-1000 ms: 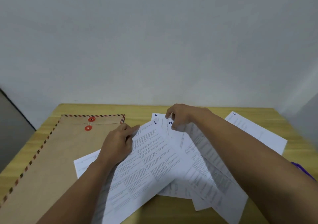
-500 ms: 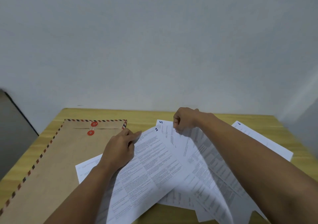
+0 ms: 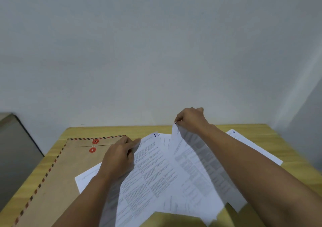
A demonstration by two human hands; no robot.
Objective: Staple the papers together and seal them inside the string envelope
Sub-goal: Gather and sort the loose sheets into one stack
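Note:
Several printed white sheets lie fanned across the wooden table. My right hand pinches the top corner of one sheet and holds it lifted off the pile. My left hand grips the left edge of another printed sheet with a handwritten number at its top corner. A brown string envelope with a striped border and two red button discs lies flat at the left, partly under the papers. No stapler is visible.
A separate sheet lies at the right, behind my right forearm. A plain wall stands just behind the table's far edge. A grey object sits off the table's left side.
My right hand has risen and drawn its sheet up off the pile, exposing the page beneath. My left hand has stayed on its sheet. The view has tilted up slightly.

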